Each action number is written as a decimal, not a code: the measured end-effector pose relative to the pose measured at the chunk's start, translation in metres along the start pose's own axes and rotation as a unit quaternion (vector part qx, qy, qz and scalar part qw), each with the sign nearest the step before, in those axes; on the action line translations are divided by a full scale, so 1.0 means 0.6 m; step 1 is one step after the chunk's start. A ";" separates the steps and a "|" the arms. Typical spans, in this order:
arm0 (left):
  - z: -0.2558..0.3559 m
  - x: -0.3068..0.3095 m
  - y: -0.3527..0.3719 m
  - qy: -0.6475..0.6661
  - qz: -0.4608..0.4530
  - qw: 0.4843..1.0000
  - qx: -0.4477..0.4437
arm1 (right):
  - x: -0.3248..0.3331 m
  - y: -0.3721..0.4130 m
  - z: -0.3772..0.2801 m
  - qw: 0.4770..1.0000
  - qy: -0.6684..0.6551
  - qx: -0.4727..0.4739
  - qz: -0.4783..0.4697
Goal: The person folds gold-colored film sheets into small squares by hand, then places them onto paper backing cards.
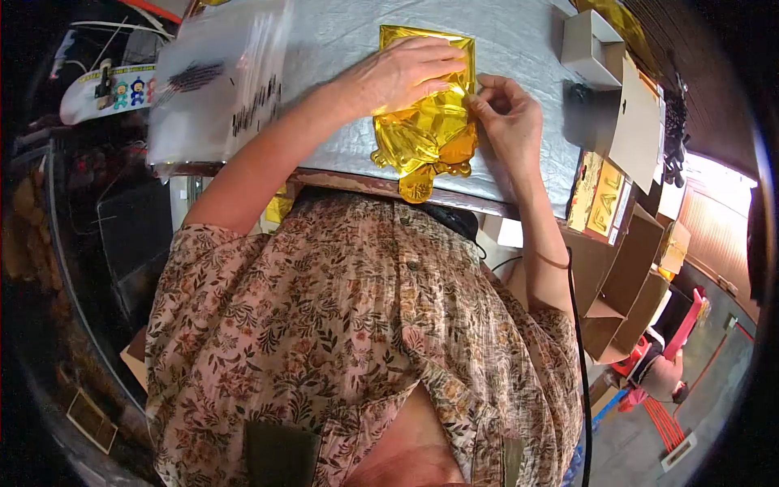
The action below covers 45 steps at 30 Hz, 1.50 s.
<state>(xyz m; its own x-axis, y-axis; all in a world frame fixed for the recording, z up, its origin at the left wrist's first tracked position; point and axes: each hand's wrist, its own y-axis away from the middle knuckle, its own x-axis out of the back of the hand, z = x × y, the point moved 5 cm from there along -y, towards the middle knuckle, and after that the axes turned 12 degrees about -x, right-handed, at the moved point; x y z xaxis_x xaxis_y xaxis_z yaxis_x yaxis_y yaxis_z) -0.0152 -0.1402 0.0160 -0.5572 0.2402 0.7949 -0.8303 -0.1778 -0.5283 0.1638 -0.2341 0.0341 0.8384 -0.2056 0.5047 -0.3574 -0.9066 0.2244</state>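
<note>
Crinkled floral blouse (349, 325) fills the foreground; beyond it, the right hand (510, 120) pinches the right edge of a crumpled, shiny gold foil balloon (426, 134), with the left hand (406, 73) pressed flat on top. The balloon lies on a grey wrinkled table cover (341, 40), its tail overhanging. A hard tug could tear the thin foil. Slippery clear plastic bags (215, 81) lie left of it.

I'm seeing clear bags (219, 81) lying upper left, sm. cardboard box (591, 49) sitting upper rt, open cartons (625, 284) mid-rt.
</note>
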 end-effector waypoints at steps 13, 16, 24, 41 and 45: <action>-0.015 0.011 -0.004 0.080 0.002 0.996 0.049 | 0.017 0.009 -0.036 0.939 0.253 0.230 0.034; -0.057 0.035 0.008 0.191 0.006 0.973 0.128 | 0.018 0.010 -0.038 0.946 0.227 0.231 0.011; -0.066 0.084 0.054 0.176 -0.003 0.980 0.093 | 0.020 0.013 -0.046 0.950 0.216 0.224 0.011; 0.004 0.013 -0.006 0.079 -0.002 0.997 -0.016 | 0.025 0.001 -0.030 0.931 0.254 0.261 0.036; 0.003 0.009 -0.003 0.061 -0.014 0.998 -0.031 | 0.044 -0.014 -0.014 0.956 0.174 0.233 -0.040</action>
<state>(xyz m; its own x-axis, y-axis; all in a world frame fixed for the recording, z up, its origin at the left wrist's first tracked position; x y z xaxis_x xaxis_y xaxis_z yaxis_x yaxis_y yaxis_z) -0.0170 -0.1405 0.0219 -0.5277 0.3601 0.7693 -0.8430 -0.1106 -0.5265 0.1854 -0.2286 0.0526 0.6384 -0.0673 0.7668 -0.0078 -0.9967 -0.0809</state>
